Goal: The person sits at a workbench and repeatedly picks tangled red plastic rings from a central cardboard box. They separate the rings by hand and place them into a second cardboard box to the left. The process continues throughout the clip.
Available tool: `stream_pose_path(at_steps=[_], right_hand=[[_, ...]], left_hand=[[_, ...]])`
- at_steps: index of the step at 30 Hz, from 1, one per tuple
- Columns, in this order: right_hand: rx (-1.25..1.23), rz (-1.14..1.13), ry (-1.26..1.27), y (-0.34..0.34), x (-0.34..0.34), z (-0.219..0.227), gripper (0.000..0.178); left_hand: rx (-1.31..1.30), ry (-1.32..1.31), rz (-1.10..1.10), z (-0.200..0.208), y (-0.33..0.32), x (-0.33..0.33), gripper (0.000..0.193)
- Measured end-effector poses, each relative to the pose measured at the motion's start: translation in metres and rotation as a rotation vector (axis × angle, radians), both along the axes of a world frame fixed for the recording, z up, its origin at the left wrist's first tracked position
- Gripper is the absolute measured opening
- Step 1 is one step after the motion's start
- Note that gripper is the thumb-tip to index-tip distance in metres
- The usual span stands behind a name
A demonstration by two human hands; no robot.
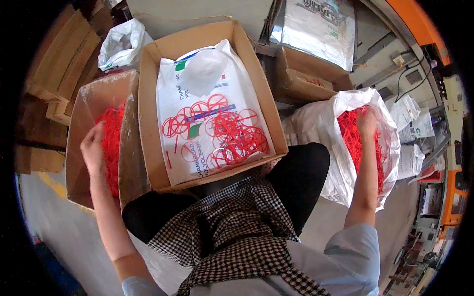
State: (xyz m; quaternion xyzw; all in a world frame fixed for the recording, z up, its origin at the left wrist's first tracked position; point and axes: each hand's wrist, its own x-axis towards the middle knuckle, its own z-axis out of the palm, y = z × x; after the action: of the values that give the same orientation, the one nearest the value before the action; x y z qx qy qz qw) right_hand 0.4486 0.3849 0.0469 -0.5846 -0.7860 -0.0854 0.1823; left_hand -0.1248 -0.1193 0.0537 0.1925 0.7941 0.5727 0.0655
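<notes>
My left hand (93,148) is over the near side of a tall cardboard box (81,116) at the left, its fingers curled closed. Whatever they hold, if anything, is hidden. Red plastic strips (112,148) fill that box beside the hand. On the right, my right hand (366,123) reaches into an open white sack (316,123) among red plastic pieces (349,135); its fingertips are mostly hidden. Between my hands, a wide cardboard box (149,98) holds a printed white bag (170,86) with loose red spoked rings (237,133) heaped on it.
Behind the white sack stands another cardboard box (301,69) with a large silver-white bag (321,29) by it. A small white sack (121,47) is at the back left, near stacked cartons (64,59). Orange machinery (419,19) runs along the right.
</notes>
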Motion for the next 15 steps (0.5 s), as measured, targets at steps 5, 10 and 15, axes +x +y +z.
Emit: stream_pose_path(at_steps=[5,10,15], right_hand=[[-0.425,0.824,0.106,-0.086,-0.234,-0.007,0.028],[-0.580,0.746,-0.426,-0.072,-0.301,-0.194,0.024],[-0.515,0.850,-0.582,-0.081,-0.304,-0.243,0.031]], left_hand=[[-0.203,0.143,-0.365,0.001,0.074,0.074,0.023],[-0.225,0.079,-0.471,-0.065,0.112,0.079,0.023],[-0.247,-0.027,-0.385,-0.075,0.089,0.082,0.025]])
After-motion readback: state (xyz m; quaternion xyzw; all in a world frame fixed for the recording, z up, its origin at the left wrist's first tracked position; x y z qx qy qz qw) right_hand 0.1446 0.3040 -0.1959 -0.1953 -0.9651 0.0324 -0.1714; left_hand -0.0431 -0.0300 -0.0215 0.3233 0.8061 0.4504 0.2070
